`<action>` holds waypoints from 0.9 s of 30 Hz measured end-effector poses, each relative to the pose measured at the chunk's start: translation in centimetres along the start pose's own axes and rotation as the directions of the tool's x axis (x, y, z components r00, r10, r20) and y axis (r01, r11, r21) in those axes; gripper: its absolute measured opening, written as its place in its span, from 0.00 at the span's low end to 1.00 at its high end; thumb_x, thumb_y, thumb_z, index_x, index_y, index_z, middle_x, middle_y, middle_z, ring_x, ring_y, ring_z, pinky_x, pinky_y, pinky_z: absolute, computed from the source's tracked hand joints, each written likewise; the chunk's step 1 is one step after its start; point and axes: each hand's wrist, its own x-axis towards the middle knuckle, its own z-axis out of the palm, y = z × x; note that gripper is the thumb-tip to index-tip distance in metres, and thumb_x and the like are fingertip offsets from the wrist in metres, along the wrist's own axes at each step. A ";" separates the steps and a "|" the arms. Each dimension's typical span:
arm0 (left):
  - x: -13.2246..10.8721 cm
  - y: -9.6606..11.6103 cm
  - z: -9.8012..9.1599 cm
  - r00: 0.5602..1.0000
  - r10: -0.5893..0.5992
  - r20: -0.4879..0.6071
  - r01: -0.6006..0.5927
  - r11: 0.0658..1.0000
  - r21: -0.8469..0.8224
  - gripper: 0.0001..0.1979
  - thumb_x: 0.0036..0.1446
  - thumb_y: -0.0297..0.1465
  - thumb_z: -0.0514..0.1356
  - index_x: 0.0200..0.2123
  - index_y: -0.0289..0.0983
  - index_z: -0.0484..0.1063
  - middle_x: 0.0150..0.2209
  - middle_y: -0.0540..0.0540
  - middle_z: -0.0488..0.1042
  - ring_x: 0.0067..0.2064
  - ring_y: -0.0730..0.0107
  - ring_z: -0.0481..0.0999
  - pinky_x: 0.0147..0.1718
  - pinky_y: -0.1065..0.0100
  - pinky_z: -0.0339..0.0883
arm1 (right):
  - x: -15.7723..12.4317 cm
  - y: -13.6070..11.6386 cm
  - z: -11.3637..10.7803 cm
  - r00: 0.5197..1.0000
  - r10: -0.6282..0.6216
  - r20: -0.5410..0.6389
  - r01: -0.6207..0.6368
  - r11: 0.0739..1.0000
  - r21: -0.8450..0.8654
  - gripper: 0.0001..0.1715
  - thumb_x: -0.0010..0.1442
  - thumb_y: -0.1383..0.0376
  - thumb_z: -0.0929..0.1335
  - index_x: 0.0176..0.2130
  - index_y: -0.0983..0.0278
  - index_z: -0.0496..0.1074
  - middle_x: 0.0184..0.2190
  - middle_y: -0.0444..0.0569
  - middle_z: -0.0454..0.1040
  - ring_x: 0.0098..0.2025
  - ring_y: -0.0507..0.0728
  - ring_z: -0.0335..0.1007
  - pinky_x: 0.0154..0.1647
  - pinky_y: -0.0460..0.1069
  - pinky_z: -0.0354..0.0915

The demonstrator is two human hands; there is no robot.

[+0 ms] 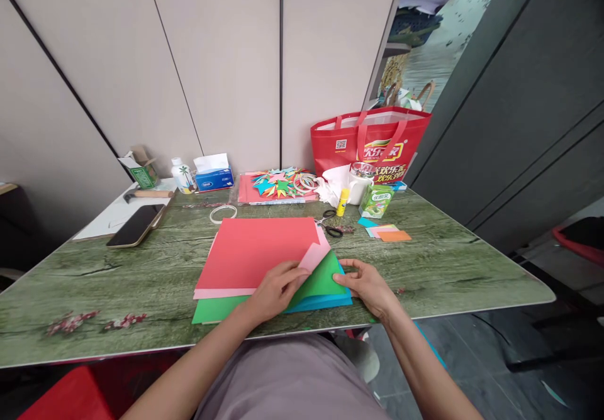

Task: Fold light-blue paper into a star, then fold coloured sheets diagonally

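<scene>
A stack of coloured paper lies in front of me, with a red sheet (264, 250) on top. Under it come a pink sheet (315, 256), a green sheet (325, 278) and a blue sheet (321, 302), their edges fanned out. My left hand (276, 291) is closed on the near right corner of the pink sheet, which it bends up and back. At the right edge of the stack, my right hand (365, 285) pinches the green sheet between thumb and fingers. Black-handled scissors (333, 231) lie just behind the stack, their blades partly hidden.
Behind the stack are a tape roll (223, 214), a pile of paper stars (283, 184), a yellow glue stick (343, 202), a green carton (376, 201) and a red bag (377, 134). Small paper pieces (395, 236) lie to the right. A phone (135, 226) and hammer (151, 193) lie left.
</scene>
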 end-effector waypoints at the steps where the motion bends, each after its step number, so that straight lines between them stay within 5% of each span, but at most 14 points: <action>1: 0.0 0.1 0.0 1.000 0.012 0.027 -0.012 1.000 0.024 0.16 0.61 0.36 0.47 0.46 0.39 0.69 0.41 0.42 0.70 0.41 0.66 0.69 0.41 0.65 0.62 | 0.2 0.1 0.3 0.999 -0.022 -0.024 0.022 1.000 -0.008 0.31 0.36 0.59 0.76 0.37 0.65 0.63 0.17 0.41 0.73 0.17 0.53 0.69 0.19 0.46 0.64; 4: 0.0 0.2 -0.1 0.999 -0.026 0.030 0.025 0.999 0.022 0.19 0.53 0.42 0.57 0.45 0.38 0.70 0.35 0.45 0.71 0.38 0.65 0.69 0.39 0.65 0.63 | 0.8 0.2 1.3 0.989 -0.096 -0.111 0.090 0.994 -0.060 0.32 0.35 0.58 0.76 0.37 0.64 0.63 0.15 0.38 0.70 0.16 0.52 0.65 0.16 0.45 0.60; 8: 0.4 -0.2 0.1 0.981 -0.187 -0.061 0.176 0.973 -0.148 0.13 0.56 0.39 0.54 0.33 0.36 0.73 0.26 0.50 0.68 0.28 0.72 0.64 0.30 0.70 0.60 | 0.9 0.2 1.7 0.978 -0.132 -0.165 0.111 0.985 -0.130 0.33 0.38 0.54 0.74 0.41 0.61 0.60 0.13 0.34 0.63 0.13 0.51 0.60 0.13 0.45 0.56; 13: 0.7 -0.8 0.3 0.918 -0.368 -0.150 0.327 0.914 -0.240 0.15 0.55 0.37 0.53 0.20 0.36 0.61 0.19 0.55 0.53 0.23 0.76 0.54 0.22 0.73 0.51 | 0.0 -0.1 0.5 0.992 -0.129 -0.011 0.127 0.984 -0.122 0.30 0.39 0.52 0.73 0.38 0.63 0.63 0.14 0.35 0.64 0.15 0.49 0.58 0.16 0.44 0.55; 17: 0.7 -0.9 0.3 0.902 -0.406 -0.146 0.351 0.887 -0.299 0.15 0.53 0.39 0.54 0.21 0.37 0.59 0.20 0.56 0.53 0.23 0.77 0.54 0.22 0.74 0.51 | -0.3 -0.1 -0.3 0.990 -0.121 0.070 0.130 0.981 -0.145 0.28 0.37 0.54 0.75 0.35 0.66 0.66 0.14 0.35 0.62 0.15 0.46 0.54 0.16 0.42 0.51; 21: 0.7 -0.9 0.2 0.909 -0.394 -0.132 0.331 0.879 -0.345 0.11 0.57 0.38 0.51 0.32 0.36 0.64 0.21 0.55 0.57 0.23 0.76 0.57 0.23 0.74 0.54 | -0.1 0.0 0.1 0.993 -0.109 -0.053 0.102 0.988 -0.120 0.31 0.35 0.53 0.75 0.36 0.64 0.64 0.13 0.35 0.63 0.14 0.48 0.57 0.15 0.43 0.54; 24: 0.5 -0.9 0.1 0.937 -0.321 -0.134 0.270 0.914 -0.302 0.17 0.59 0.36 0.49 0.50 0.37 0.61 0.22 0.55 0.60 0.23 0.74 0.59 0.25 0.72 0.55 | 0.0 0.0 0.5 0.989 -0.105 -0.106 0.093 0.989 -0.113 0.29 0.37 0.54 0.74 0.37 0.64 0.65 0.11 0.33 0.61 0.13 0.48 0.56 0.13 0.44 0.58; 27: 0.5 -0.6 0.0 0.983 -0.170 -0.075 0.155 0.973 -0.172 0.16 0.60 0.32 0.46 0.45 0.37 0.69 0.25 0.50 0.63 0.25 0.73 0.61 0.26 0.71 0.56 | 0.0 -0.4 0.7 0.997 -0.073 -0.034 0.070 0.993 -0.095 0.24 0.41 0.55 0.74 0.36 0.65 0.69 0.11 0.34 0.62 0.12 0.48 0.59 0.13 0.43 0.61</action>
